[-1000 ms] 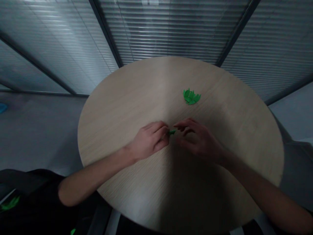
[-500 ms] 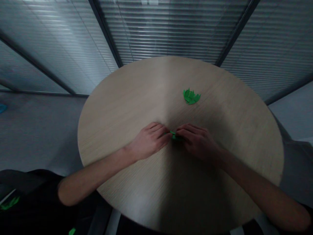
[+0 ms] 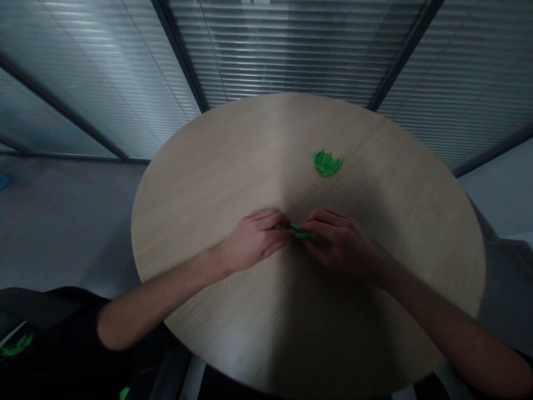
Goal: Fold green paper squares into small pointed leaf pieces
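Note:
My left hand point(image 3: 255, 240) and my right hand point(image 3: 339, 243) meet at the middle of a round wooden table point(image 3: 216, 166). Both pinch a small green folded paper piece point(image 3: 300, 233) between their fingertips, low over the tabletop. Most of the piece is hidden by my fingers. Farther back and to the right lies a little pile of several similar green folded pieces point(image 3: 327, 163), apart from both hands.
Window blinds with dark frames point(image 3: 179, 55) stand behind the table. A grey floor point(image 3: 62, 216) lies to the left. Bits of green paper point(image 3: 16, 345) rest on my dark clothing at the lower left.
My right hand has closed in on the green piece that my left hand held, and both hands now pinch it. The pile has not moved.

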Available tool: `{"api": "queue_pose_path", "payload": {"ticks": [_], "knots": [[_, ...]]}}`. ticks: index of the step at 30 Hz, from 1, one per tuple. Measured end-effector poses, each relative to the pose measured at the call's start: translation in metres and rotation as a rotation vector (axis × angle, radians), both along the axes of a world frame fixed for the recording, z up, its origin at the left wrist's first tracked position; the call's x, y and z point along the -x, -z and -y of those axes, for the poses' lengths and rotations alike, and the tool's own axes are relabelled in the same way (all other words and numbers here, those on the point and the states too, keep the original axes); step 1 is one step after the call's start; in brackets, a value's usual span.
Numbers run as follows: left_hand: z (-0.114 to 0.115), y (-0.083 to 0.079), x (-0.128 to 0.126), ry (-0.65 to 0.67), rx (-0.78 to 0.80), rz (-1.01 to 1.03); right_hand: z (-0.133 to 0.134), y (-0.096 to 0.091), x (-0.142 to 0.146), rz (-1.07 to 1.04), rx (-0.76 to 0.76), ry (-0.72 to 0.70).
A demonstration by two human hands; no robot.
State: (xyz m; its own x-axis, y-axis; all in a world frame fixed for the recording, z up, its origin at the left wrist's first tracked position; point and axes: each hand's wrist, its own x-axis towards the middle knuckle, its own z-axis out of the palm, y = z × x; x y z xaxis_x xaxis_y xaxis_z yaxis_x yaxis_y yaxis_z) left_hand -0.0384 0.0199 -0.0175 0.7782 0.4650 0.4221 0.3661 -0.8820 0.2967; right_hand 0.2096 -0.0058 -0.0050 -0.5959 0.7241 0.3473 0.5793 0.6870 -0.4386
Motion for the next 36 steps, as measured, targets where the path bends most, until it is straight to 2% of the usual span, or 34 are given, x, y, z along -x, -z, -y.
{"api": "queue_pose_path", "payload": {"ticks": [6, 14, 17, 20, 26, 31, 36], "knots": [[-0.002, -0.001, 0.000, -0.006, 0.063, -0.004, 0.004, 0.009, 0.009, 0.098, -0.014, 0.049], [-0.001, -0.001, -0.004, -0.012, 0.073, -0.008, 0.006, 0.003, 0.009, 0.137, 0.001, 0.102], [0.001, 0.000, -0.008, -0.056, 0.087, -0.024, 0.006, 0.002, 0.009, 0.170, -0.012, 0.113], [0.004, -0.002, -0.012, -0.143, 0.184, -0.026, 0.006, 0.002, 0.010, 0.169, -0.013, 0.136], [0.007, -0.006, -0.016, -0.211, 0.326, -0.001, 0.005, 0.006, 0.013, 0.075, 0.075, 0.191], [0.009, -0.006, -0.018, -0.253, 0.341, 0.008, 0.004, 0.006, 0.016, 0.021, 0.219, 0.272], [0.011, -0.005, -0.019, -0.281, 0.328, -0.001, 0.003, 0.006, 0.017, 0.012, 0.243, 0.314]]}}
